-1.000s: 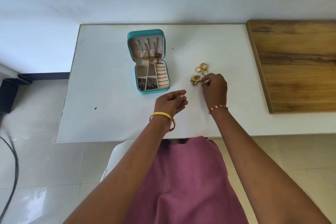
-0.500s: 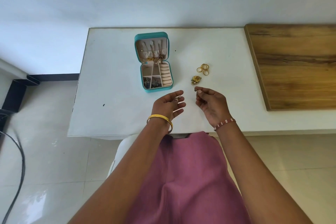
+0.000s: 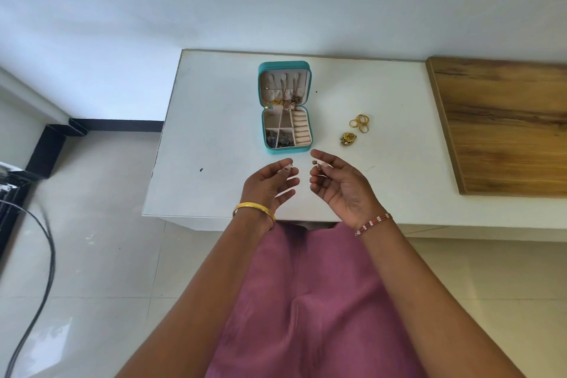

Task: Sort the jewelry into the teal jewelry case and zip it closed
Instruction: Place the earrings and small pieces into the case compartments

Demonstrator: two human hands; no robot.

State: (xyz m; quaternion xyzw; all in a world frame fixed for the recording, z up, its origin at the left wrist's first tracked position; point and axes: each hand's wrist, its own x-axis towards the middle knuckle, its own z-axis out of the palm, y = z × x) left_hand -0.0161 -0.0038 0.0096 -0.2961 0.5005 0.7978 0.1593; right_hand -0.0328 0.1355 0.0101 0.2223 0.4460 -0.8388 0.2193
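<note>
Two hands hovered above the white tabletop [image 3: 214, 95], closer together than half a second before. My right hand [image 3: 340, 184] pinched a small dark stud earring [image 3: 314, 162] between thumb and forefinger, and had drifted left from the gold flower ornament [image 3: 348, 138] and loose gold rings [image 3: 359, 123]. My left hand [image 3: 270, 182] pinched a tiny pale piece [image 3: 287, 166]. The open teal zip jewelry case [image 3: 287, 149] stayed put just beyond my fingertips.

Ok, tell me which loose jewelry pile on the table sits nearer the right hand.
The gold flower-shaped piece. It lies just beyond the right hand, while the cluster of plain gold rings lies farther back on the white table.
</note>
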